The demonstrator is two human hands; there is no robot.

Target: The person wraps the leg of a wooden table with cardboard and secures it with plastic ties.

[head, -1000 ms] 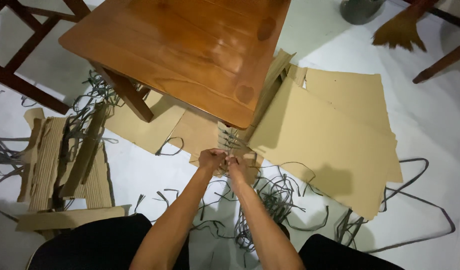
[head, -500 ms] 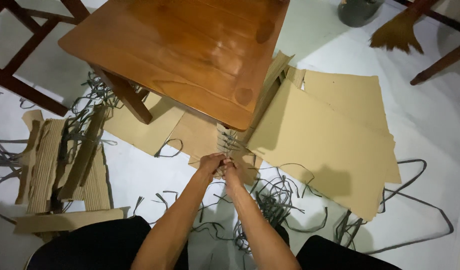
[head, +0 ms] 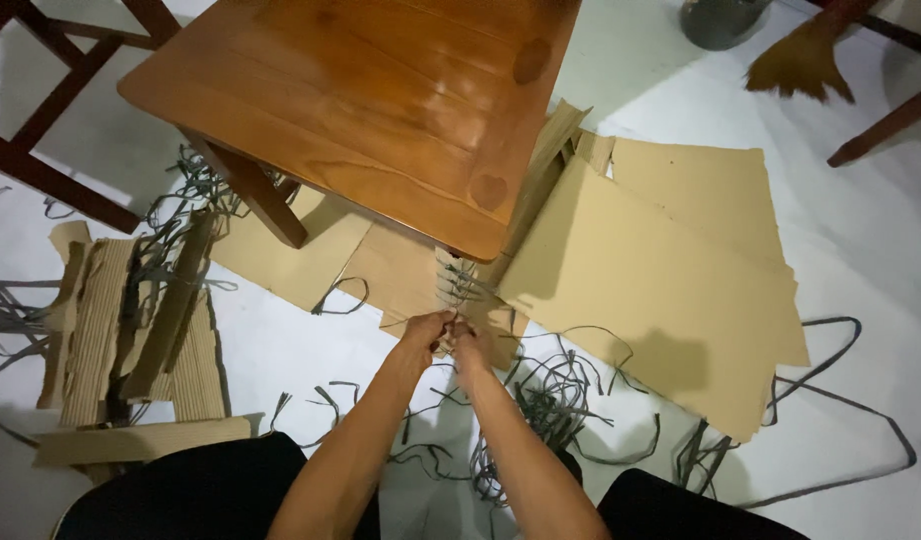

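My left hand and my right hand meet close together on the floor, just below a wooden table's corner. Both pinch a grey strap that is wound several times around a folded cardboard bundle beside the table leg. The fingers of each hand are closed on the strap ends. What lies between the fingertips is too small to make out.
A brown wooden table stands over the work. A large flat cardboard sheet lies to the right, stacked corrugated strips to the left. Loose grey straps litter the white floor. Chair legs stand at the far left.
My hands have shifted slightly toward the bundle and stay together on the strap. Nothing else has moved.
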